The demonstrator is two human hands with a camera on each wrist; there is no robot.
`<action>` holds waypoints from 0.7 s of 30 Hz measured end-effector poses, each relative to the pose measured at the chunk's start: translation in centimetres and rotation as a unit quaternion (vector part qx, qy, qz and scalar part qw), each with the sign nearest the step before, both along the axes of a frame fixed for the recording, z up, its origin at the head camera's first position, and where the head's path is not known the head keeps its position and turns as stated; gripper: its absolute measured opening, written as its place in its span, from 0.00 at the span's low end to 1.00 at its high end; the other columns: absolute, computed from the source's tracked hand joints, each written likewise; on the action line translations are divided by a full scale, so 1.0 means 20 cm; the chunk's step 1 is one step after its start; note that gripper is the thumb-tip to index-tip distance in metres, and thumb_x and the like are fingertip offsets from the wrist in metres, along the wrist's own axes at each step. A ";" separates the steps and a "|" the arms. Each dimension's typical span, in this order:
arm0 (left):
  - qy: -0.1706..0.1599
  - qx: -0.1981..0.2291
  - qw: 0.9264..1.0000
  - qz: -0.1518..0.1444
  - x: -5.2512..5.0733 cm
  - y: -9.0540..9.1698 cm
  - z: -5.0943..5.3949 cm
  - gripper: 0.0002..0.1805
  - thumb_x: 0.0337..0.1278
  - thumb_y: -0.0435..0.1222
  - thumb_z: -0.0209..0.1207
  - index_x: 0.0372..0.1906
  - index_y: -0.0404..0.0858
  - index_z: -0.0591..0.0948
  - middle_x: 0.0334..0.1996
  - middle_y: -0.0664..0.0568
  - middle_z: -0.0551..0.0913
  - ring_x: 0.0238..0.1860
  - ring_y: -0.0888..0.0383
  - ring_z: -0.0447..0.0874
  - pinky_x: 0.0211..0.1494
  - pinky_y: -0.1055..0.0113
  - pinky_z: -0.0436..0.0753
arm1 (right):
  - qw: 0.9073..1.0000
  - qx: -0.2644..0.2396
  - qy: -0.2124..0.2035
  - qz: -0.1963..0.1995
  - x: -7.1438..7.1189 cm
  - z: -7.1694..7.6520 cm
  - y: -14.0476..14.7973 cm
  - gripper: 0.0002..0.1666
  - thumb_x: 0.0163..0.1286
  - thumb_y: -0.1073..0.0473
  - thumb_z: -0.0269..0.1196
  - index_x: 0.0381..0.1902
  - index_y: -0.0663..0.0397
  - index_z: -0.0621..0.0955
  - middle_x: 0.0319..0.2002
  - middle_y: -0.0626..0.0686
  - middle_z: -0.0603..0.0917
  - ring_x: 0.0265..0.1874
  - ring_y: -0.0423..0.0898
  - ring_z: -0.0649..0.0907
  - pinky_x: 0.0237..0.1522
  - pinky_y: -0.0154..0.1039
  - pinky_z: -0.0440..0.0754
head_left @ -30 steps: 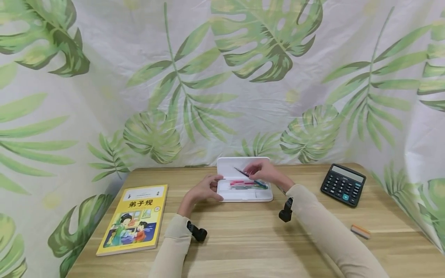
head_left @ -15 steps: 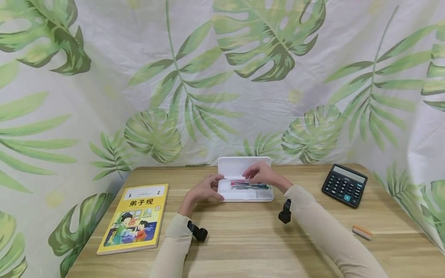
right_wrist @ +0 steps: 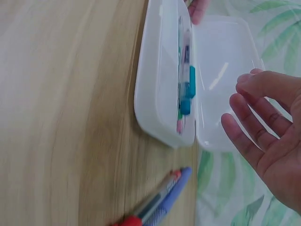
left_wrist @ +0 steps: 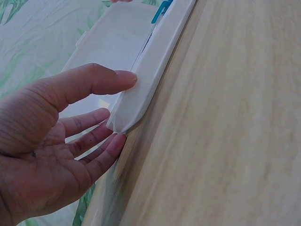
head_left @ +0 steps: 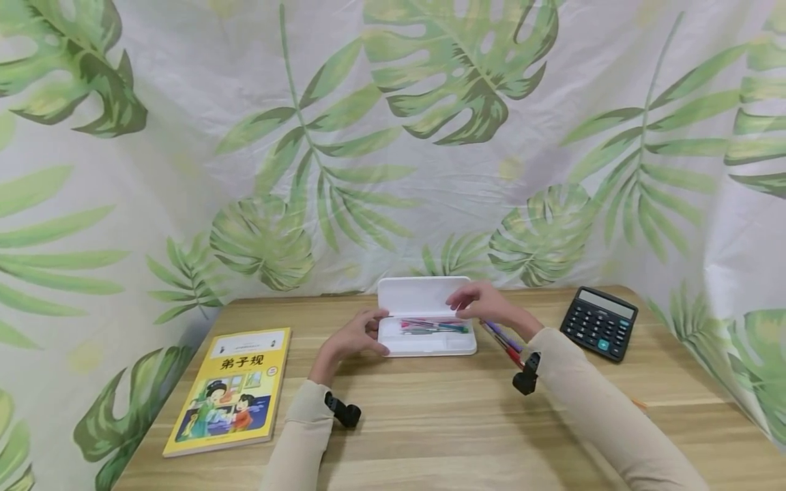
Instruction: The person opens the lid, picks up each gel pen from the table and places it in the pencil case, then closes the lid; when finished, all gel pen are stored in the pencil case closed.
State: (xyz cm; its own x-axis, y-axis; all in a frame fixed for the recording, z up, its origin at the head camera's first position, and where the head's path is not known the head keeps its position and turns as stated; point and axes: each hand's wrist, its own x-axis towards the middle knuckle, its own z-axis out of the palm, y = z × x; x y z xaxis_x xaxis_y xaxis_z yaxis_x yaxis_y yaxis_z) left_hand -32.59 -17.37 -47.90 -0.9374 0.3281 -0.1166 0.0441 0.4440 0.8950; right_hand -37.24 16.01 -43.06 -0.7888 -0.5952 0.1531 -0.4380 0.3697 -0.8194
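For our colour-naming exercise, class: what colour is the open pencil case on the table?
The pencil case is white; it shows best in the right wrist view.

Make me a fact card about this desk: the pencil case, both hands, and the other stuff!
Pencil case: white, lid open
Inside: several pens
Left hand: holds the case's left end
Right hand: near the lid's right end, holding nothing
Loose on the table: purple pen, red-and-grey pen
Left side: yellow book
Right side: black calculator
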 end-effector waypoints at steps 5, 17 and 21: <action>0.004 -0.006 1.000 -0.002 0.00 -0.01 -0.01 0.48 0.41 0.26 0.75 0.73 0.35 0.67 0.65 0.34 0.65 0.62 0.41 0.74 0.67 0.51 0.77 | 1.000 -0.001 -0.001 -0.012 0.02 -0.02 0.12 0.17 0.62 0.73 0.69 0.49 0.74 0.84 0.42 0.71 0.87 0.37 0.46 0.87 0.37 0.35 0.86; 0.006 -0.009 1.000 -0.009 -0.02 0.00 -0.01 0.49 0.41 0.25 0.76 0.74 0.33 0.67 0.64 0.32 0.67 0.62 0.41 0.74 0.65 0.52 0.78 | 0.998 0.036 -0.015 -0.057 0.04 -0.08 0.38 0.17 0.62 0.72 0.69 0.49 0.73 0.84 0.40 0.68 0.88 0.37 0.45 0.86 0.37 0.31 0.83; 0.006 -0.007 1.000 -0.012 -0.02 -0.01 -0.02 0.49 0.41 0.25 0.75 0.74 0.33 0.66 0.64 0.32 0.66 0.62 0.40 0.74 0.64 0.52 0.79 | 0.997 0.040 -0.017 -0.061 0.04 -0.11 0.43 0.17 0.61 0.71 0.70 0.48 0.75 0.84 0.39 0.67 0.88 0.35 0.41 0.85 0.37 0.31 0.84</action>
State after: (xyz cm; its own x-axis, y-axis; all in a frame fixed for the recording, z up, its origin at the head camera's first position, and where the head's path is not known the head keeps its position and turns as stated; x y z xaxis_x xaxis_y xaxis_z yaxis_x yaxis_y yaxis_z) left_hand -33.05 -17.50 -48.29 -0.9304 0.3499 -0.1095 0.0665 0.4547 0.8881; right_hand -36.35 24.52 -45.21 -0.8599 -0.5040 0.0812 -0.3583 0.4825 -0.7992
